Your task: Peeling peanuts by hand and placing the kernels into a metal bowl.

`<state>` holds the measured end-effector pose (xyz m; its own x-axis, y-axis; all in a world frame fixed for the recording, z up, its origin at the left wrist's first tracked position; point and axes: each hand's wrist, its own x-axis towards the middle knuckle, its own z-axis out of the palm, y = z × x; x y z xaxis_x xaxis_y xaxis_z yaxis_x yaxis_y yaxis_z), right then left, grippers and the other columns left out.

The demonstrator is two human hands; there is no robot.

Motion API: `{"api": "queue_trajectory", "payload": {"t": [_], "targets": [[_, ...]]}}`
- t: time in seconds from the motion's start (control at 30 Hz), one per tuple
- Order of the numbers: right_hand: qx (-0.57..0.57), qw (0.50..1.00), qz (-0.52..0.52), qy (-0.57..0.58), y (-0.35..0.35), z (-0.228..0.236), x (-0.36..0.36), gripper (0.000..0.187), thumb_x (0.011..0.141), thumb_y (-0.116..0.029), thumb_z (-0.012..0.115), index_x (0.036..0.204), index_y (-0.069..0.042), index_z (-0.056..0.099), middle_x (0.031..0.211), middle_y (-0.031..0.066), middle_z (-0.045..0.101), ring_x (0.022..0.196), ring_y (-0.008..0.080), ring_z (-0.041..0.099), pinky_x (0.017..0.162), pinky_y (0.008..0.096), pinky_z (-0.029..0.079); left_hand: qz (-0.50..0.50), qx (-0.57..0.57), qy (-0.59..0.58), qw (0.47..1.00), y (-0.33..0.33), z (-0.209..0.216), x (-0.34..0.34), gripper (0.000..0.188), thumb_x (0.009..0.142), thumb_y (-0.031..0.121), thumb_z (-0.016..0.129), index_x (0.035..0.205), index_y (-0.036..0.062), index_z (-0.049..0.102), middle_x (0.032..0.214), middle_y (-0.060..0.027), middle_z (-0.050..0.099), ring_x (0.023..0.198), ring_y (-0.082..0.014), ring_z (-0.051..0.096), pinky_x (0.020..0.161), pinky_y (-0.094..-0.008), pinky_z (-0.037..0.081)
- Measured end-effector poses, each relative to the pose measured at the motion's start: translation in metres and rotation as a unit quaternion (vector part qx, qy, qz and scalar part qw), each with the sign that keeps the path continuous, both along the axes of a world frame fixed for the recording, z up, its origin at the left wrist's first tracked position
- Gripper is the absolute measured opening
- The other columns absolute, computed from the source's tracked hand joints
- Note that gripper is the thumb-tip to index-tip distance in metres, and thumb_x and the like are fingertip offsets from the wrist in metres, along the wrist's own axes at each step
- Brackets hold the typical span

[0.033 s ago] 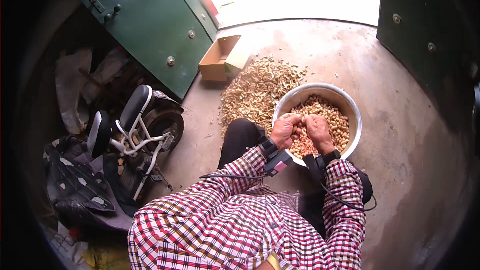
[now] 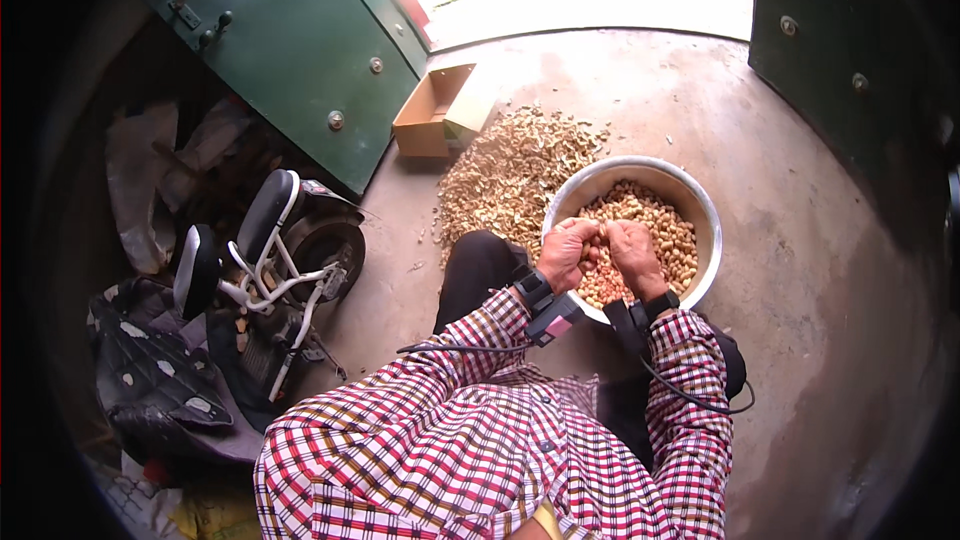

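Over a wide metal basin (image 2: 706, 202), my left hand (image 2: 566, 254) and my right hand (image 2: 633, 254) meet with their fingertips together. Both are closed in a pinch on what looks like a peanut, mostly covered by the fingers. Unshelled tan peanuts (image 2: 655, 215) fill the far and right parts of the basin. Reddish shelled kernels (image 2: 601, 282) lie at the near side, beneath my hands. To the left of the basin, a broad heap of broken peanut shells (image 2: 510, 165) spreads over the floor.
An open cardboard box (image 2: 424, 130) stands behind the shell heap, by a green metal door (image 2: 300, 50). At left are a small seated scooter (image 2: 290, 250) and a dark quilted cover (image 2: 160, 360). Cables (image 2: 690, 402) hang from my wrist straps. Another green door (image 2: 830, 60) is at right.
The whole view has shifted slightly, so the floor and basin sit a little higher. My hands stay pinched together over the basin, with the fingers moved only slightly.
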<state>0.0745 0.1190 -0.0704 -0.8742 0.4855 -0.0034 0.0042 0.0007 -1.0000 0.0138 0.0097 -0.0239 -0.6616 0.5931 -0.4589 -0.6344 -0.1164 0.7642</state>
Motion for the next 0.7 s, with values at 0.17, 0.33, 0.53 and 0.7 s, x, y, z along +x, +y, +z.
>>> {"api": "queue_trajectory", "payload": {"t": [0.17, 0.33, 0.53, 0.7], "targets": [[0.011, 0.999, -0.006, 0.030, -0.002, 0.004, -0.006, 0.036, 0.079, -0.026, 0.048, 0.059, 0.003, 0.055, 0.049, 0.0092, 0.050, 0.045, 0.0143, 0.048, 0.043, 0.0334, 0.036, 0.001, -0.002, 0.010, 1.000, -0.004, -0.003, -0.007, 0.009, 0.076, 0.007, 0.058, 0.083, 0.0080, 0.053, 0.068, -0.0016, 0.054, 0.051, -0.0107, 0.051, 0.042, -0.0226, 0.043], [-0.016, 1.000, -0.024, -0.008, -0.004, -0.003, -0.009, 0.034, 0.079, -0.024, 0.048, 0.060, 0.003, 0.056, 0.049, 0.0079, 0.048, 0.047, 0.0107, 0.045, 0.042, 0.0320, 0.035, -0.004, 0.024, 0.012, 1.000, -0.002, -0.009, -0.010, 0.008, 0.076, 0.006, 0.057, 0.082, 0.0067, 0.052, 0.071, -0.0032, 0.054, 0.054, -0.0114, 0.052, 0.044, -0.0234, 0.044], [-0.143, 0.988, -0.041, 0.040, -0.005, 0.014, -0.006, 0.028, 0.081, -0.019, 0.048, 0.060, -0.002, 0.056, 0.051, -0.0011, 0.048, 0.044, 0.0062, 0.039, 0.039, 0.0252, 0.029, 0.019, 0.014, 0.051, 0.998, 0.003, 0.007, -0.009, 0.005, 0.077, 0.005, 0.056, 0.080, 0.0065, 0.052, 0.069, -0.0022, 0.054, 0.052, -0.0093, 0.050, 0.042, -0.0208, 0.041], [-0.270, 0.960, 0.071, -0.005, 0.013, 0.043, -0.001, 0.029, 0.088, -0.030, 0.049, 0.069, -0.008, 0.055, 0.052, -0.0052, 0.043, 0.041, 0.0029, 0.035, 0.036, 0.0190, 0.026, -0.074, 0.064, 0.014, 0.995, 0.007, 0.029, -0.024, 0.000, 0.080, 0.006, 0.056, 0.079, 0.0063, 0.056, 0.056, 0.0021, 0.048, 0.043, -0.0054, 0.041, 0.037, -0.0172, 0.033]]}}
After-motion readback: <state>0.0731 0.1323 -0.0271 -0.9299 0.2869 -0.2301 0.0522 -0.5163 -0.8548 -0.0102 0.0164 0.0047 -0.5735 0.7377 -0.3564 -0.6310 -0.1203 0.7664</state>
